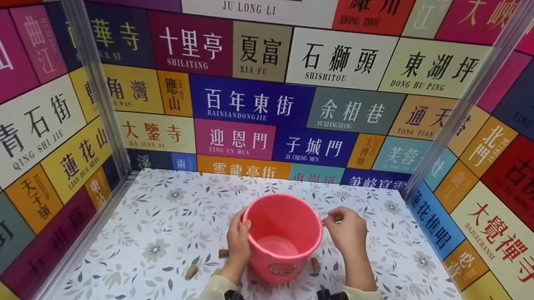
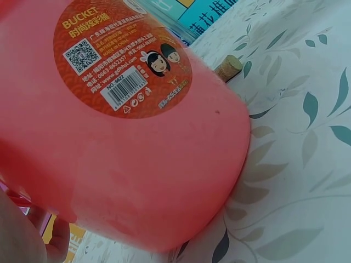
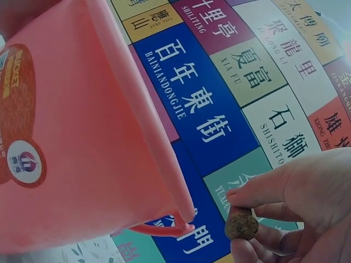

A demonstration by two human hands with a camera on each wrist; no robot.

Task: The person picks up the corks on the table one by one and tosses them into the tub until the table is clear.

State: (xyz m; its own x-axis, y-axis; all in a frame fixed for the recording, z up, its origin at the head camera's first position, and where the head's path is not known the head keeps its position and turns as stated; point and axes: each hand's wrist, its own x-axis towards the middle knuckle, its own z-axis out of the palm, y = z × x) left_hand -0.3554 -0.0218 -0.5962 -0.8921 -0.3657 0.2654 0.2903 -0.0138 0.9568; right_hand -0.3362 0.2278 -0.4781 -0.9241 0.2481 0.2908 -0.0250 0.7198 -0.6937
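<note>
A pink plastic bucket (image 1: 260, 260) stands on the floral-patterned table, its mouth facing up and its inside visible down to the bottom. My left hand (image 1: 238, 237) grips the bucket's left rim, thumb over the edge. Beside the opposite rim, my right hand (image 1: 349, 227) pinches a small brown cork (image 3: 241, 224) between thumb and fingers. The pink handle (image 3: 156, 229) hangs down along the bucket's far side in the right wrist view. A round red label (image 2: 123, 60) faces the left wrist camera.
Loose corks lie around the bucket: one at the left front (image 1: 191, 272), another cork (image 1: 223, 253) by the left hand, and a third cork (image 1: 316, 264) right of the base. Colourful sign-covered walls (image 1: 251, 101) enclose the table at the back and both sides.
</note>
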